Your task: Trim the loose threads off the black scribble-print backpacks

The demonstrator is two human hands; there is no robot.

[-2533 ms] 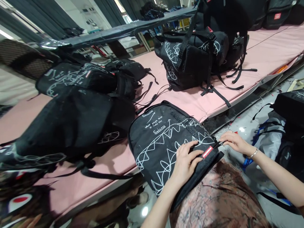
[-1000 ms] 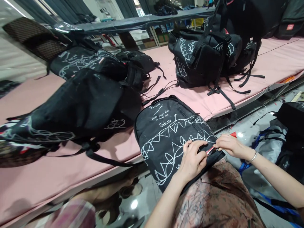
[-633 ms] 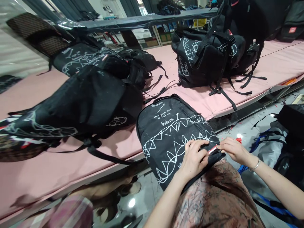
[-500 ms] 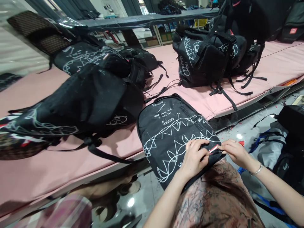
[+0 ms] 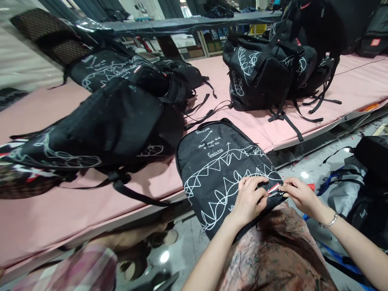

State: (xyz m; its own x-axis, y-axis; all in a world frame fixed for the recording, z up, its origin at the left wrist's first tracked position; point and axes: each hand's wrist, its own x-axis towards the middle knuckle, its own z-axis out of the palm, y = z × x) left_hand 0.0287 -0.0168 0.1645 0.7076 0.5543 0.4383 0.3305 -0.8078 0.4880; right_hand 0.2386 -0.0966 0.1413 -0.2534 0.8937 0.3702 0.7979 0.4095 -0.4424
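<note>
1. Up close, we note a black backpack (image 5: 218, 169) with white scribble print lying flat, its upper part on the pink table (image 5: 60, 226) and its lower end hanging over the table edge onto the person's lap.
2. We see the left hand (image 5: 248, 200) resting on the lower end of the backpack, fingers curled and pinched on the fabric just beside a small red label (image 5: 273, 188).
3. We see the right hand (image 5: 298, 196) coming in from the right, fingertips closed on a small dark piece right at the red label; whether that piece is a zipper pull we cannot tell. A silver bracelet (image 5: 330, 222) sits on that wrist.
4. Both hands meet at the label, nearly touching each other.
5. We read white lettering, "Success", near the top of the backpack panel.
6. To the left on the table we log a heap of black backpacks (image 5: 100, 121), straps trailing toward the table edge.
7. Farther back on the right we log another pile of black bags (image 5: 266, 72) with the same white print, well apart from the hands.
8. On the floor at the right we note a dark bag (image 5: 370, 153) over grey and blue fabric.
9. At lower left, a plaid sleeve (image 5: 85, 270) belonging to another person enters the view.
</note>
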